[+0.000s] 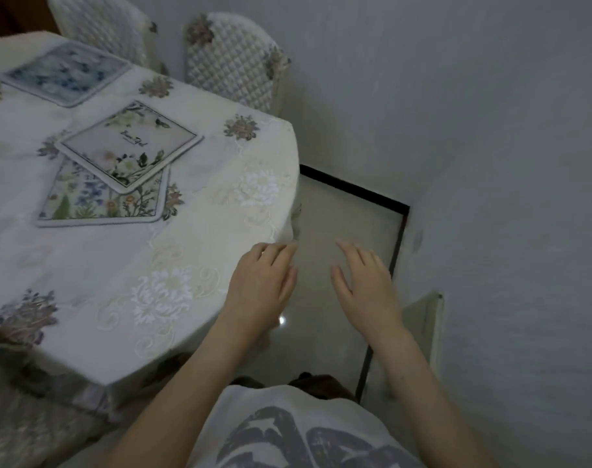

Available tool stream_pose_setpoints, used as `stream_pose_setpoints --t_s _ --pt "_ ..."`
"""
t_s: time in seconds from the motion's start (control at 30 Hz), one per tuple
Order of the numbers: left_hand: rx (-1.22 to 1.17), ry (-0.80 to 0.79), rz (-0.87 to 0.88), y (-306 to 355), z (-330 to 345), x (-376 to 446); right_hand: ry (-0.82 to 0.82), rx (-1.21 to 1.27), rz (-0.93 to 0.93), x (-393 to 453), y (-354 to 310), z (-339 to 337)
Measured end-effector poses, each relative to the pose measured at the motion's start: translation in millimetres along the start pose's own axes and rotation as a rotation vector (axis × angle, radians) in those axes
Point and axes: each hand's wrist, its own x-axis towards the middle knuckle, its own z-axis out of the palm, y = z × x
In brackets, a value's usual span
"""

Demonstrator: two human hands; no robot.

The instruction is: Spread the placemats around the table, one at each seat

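Neither grip holds anything, the left hand (pixel 259 285) and right hand (pixel 364 282) hovering spread by the surface (pixel 220 204) corner, while 3 placemats show: blue one (pixel 65 74) apart, white one (pixel 129 146) overlapping flowered one (pixel 102 201), so spreading looks unfinished.

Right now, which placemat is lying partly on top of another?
The white-flower mat with script lettering. Its near corner overlaps the wildflower mat. The blue mat lies apart by the far edge, touching neither.

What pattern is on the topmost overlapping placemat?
White flowers with dark leaves on pale grey placemat; head view.
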Motion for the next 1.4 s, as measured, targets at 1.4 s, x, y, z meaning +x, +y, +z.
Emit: stream_pose_setpoints --t_s 1.4 --pt "0.095 0.288 -0.929 -244.5 10.7 243.3 -0.581 0.110 -0.878 467.3 -151.1 181.7"
